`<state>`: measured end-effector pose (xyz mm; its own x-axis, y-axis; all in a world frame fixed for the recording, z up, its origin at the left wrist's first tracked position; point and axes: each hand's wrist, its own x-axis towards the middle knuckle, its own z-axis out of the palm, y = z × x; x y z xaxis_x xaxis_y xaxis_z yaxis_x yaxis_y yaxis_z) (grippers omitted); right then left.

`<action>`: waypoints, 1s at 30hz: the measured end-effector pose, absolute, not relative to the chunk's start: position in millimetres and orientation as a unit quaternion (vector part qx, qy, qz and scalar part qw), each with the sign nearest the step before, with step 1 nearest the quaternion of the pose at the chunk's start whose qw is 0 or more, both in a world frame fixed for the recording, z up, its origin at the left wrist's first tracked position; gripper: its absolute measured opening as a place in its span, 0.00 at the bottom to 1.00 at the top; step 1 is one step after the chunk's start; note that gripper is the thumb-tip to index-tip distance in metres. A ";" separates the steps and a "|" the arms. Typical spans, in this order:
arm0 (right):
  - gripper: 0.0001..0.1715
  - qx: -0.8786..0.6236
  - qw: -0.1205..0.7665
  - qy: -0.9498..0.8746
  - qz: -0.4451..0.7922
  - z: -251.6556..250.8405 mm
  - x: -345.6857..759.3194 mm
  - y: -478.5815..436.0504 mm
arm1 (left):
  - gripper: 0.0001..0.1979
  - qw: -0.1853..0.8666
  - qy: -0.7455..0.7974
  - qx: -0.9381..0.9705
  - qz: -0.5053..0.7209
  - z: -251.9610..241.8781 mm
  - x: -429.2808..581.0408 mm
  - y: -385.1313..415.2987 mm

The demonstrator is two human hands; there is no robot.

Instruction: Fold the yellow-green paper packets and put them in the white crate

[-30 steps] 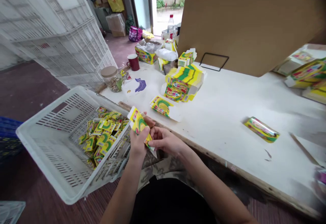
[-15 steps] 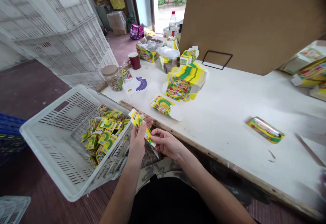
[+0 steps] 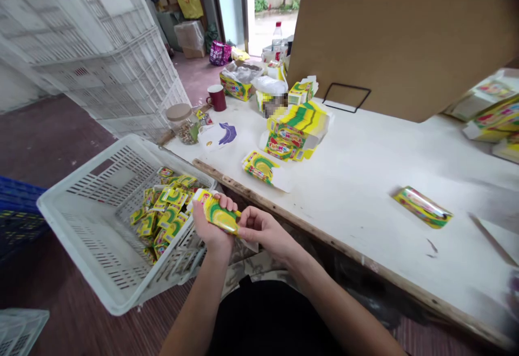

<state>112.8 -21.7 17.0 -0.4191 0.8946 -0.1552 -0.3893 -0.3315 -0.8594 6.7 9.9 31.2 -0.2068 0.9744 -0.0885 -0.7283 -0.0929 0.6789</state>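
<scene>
A small yellow and green printed carton (image 3: 221, 216) lies across my left hand (image 3: 213, 232), its fingers and thumb closed around it. My right hand (image 3: 261, 229) pinches the carton's near right end between thumb and fingers. White flaps show at the carton's far left end. Just left of my hands stands a white plastic crate (image 3: 93, 232) with a heap of similar small yellow boxes (image 3: 170, 210) in it. On the table beyond my hands lies a flat carton (image 3: 261, 167), and behind it a stack of flattened cartons (image 3: 295, 132).
The white table (image 3: 344, 183) has a wooden front edge. On it stand a lidded jar (image 3: 182, 123), a red mug (image 3: 217, 98) and a curved yellow wrapper piece (image 3: 422, 206). A large cardboard sheet (image 3: 389, 37) rises at the back. Stacked white crates (image 3: 109, 48) stand at left.
My left hand has turned the carton, so its broad printed face now shows instead of its narrow side. Both hands still hold it. The view has shifted slightly.
</scene>
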 end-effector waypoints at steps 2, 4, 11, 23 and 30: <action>0.25 -0.341 0.433 -0.429 0.715 16.5 111.9 -22.0 | 0.26 0.578 0.348 0.200 0.710 26.6 7.0 9.7; 0.25 -0.387 0.438 -0.495 0.643 13.7 113.4 -20.1 | 0.27 0.561 0.392 0.205 0.700 20.4 6.7 8.6; 0.09 -0.497 0.472 -0.553 0.473 7.6 135.7 -4.7 | 0.16 0.520 0.462 0.318 0.644 5.2 -0.7 4.9; 0.12 -0.368 0.360 -0.852 0.101 23.6 148.6 -12.9 | 0.47 0.348 0.512 0.697 0.361 62.4 -42.3 0.5; 0.29 -0.480 0.525 -0.687 0.148 19.5 156.0 -23.9 | 0.29 0.360 0.548 0.703 0.274 33.5 -29.7 -3.7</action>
<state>156.0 -23.9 19.5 0.0136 0.8150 0.5793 0.5040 0.4948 -0.7079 -29.7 -3.7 33.5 0.2486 0.9685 -0.0106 0.5742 -0.1386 0.8069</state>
